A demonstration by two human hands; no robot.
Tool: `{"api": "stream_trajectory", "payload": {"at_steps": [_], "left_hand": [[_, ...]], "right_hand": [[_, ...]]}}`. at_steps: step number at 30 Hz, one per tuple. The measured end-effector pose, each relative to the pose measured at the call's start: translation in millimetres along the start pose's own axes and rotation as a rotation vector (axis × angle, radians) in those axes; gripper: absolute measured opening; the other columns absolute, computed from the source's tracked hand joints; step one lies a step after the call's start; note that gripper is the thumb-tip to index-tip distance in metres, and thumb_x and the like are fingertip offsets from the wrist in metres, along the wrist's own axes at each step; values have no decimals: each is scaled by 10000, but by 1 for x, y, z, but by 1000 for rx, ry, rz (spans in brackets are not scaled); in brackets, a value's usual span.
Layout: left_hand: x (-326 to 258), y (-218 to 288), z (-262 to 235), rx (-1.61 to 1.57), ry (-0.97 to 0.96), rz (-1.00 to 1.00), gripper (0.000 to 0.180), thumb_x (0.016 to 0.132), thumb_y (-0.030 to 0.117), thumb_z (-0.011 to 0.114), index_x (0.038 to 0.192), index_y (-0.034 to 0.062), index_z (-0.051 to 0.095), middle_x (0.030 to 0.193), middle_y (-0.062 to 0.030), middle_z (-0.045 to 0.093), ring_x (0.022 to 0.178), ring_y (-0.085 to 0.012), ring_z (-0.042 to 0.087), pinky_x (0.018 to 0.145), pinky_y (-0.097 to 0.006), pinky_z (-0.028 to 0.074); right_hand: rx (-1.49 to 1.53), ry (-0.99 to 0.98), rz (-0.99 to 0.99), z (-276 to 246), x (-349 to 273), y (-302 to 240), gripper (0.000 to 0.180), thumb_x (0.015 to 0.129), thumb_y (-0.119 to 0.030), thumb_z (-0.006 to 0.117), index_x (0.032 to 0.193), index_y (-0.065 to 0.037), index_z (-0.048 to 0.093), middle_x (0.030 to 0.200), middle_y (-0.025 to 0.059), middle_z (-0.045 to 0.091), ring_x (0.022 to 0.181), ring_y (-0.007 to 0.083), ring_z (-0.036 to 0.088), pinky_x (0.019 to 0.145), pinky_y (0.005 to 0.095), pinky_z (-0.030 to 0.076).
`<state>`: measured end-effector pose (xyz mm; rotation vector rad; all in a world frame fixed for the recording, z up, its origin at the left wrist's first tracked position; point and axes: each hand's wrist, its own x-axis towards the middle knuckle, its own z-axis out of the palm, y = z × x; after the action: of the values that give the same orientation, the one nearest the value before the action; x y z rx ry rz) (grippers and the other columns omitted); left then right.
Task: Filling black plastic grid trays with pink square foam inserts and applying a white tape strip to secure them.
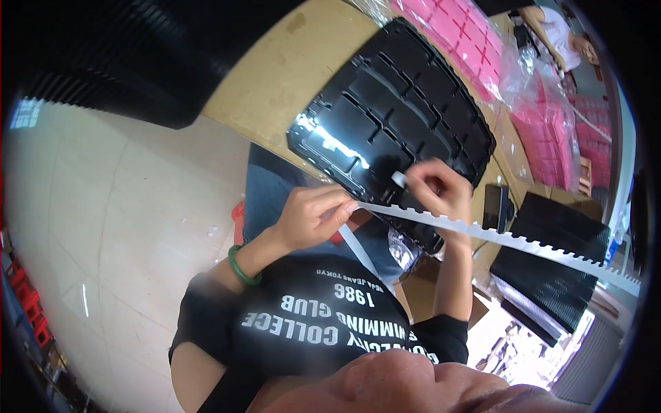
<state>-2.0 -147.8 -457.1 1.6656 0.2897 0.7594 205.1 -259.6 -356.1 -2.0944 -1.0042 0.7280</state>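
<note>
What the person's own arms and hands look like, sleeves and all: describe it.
The left hand and right hand are ungloved, the right one somewhat blurred. Black short sleeves leave both forearms bare. A smooth green bangle circles the left forearm; no band shows on the right.

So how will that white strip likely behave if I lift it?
The white strip probably flexes: it seems to turn sharply at the left hand. Being thin and narrow, it's likely light for its length. Its notched edge might snag.
</note>
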Motion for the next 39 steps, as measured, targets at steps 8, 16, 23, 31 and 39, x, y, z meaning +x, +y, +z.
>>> {"api": "stream_trajectory", "payload": {"at_steps": [8,16,23,31,39], "left_hand": [[4,-1,0,-446,-294,-282,130,869,78,747,977,8,737,745,-33,688,589,-59,544,545,-222,425],[-13,-5,12,-773,-318,-527,118,904,97,728,954,-10,727,868,-10,697,734,-27,563,651,-184,431],[-14,2,19,-810,-317,-618,123,911,100,717,961,-12,719,859,-11,699,753,-31,587,668,-179,446],[0,2,32,-438,-320,-460,109,878,102,744,928,5,737,815,-14,719,701,-22,586,618,-189,448],[5,1,41,-277,-323,-350,92,862,83,750,911,7,736,717,-19,692,610,-21,565,535,-201,421]], "right_hand": [[-383,344,736,-85,-215,94,203,857,-39,681,1060,-29,676,793,39,666,707,102,600,701,247,486],[749,188,271,13,-103,30,219,901,-91,676,1061,59,682,971,124,680,833,163,653,724,278,523],[803,-187,9,8,-71,55,229,856,-195,711,927,23,709,931,131,662,794,181,634,705,272,507],[100,311,-1,-110,-19,72,119,909,-102,686,975,-9,720,882,52,696,774,105,629,731,232,509],[-481,344,7,-151,79,126,162,872,-170,730,942,-25,743,738,19,670,670,85,578,631,266,471]]}}
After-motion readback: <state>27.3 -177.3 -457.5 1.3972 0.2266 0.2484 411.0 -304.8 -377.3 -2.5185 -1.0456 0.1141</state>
